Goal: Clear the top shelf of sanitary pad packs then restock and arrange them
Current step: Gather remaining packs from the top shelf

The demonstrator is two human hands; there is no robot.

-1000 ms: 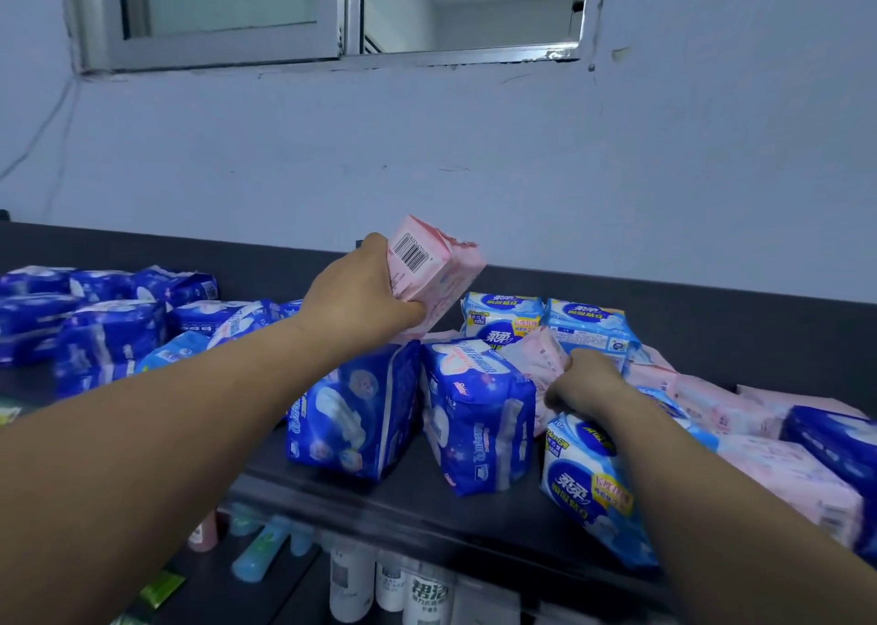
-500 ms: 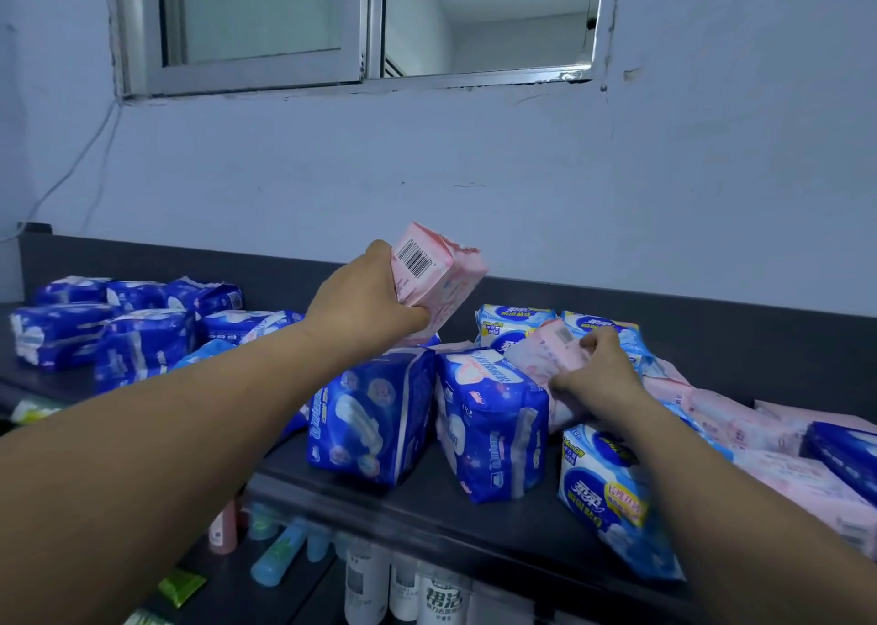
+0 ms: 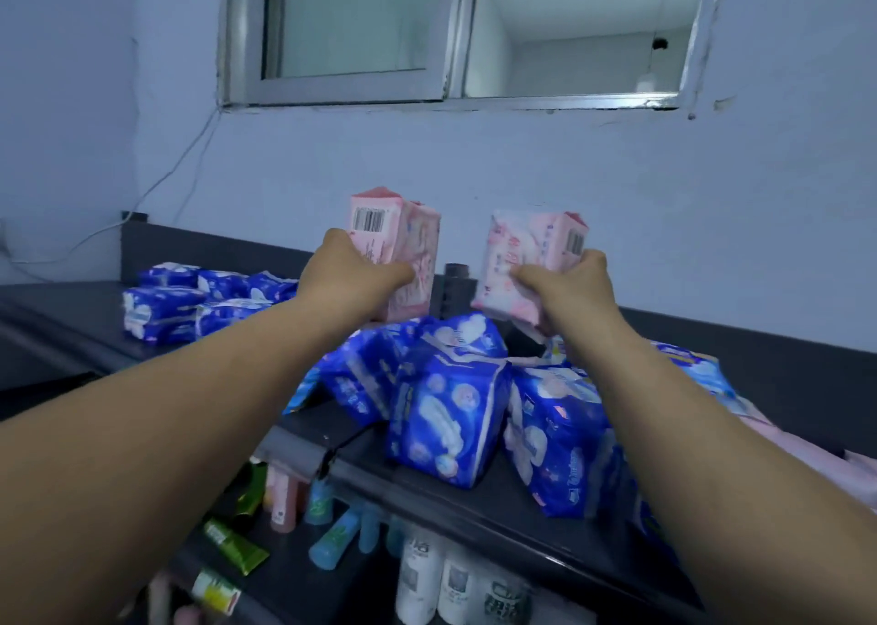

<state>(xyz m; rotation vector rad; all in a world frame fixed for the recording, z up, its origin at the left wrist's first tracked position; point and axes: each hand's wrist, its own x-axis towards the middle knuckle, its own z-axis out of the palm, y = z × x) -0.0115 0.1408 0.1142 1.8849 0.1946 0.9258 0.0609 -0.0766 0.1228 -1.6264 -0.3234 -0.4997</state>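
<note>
Lower shelf: white bottles (image 3: 427, 582) standing, green tubes (image 3: 235, 546) lying, below the top shelf (image 3: 474, 506).
Top shelf, dark: heap of blue packs (image 3: 446, 420) near its front edge, some upright, some tilted.
Left hand (image 3: 349, 275): fingers curled round left pink pack (image 3: 398, 244), held upright above the heap.
Right hand (image 3: 569, 287): clamped on right pink pack (image 3: 527, 254), raised beside the first, apart from it.
Far left of shelf: second group of blue packs (image 3: 166, 306), lying flat.
Behind: pale wall, window (image 3: 451, 31).
</note>
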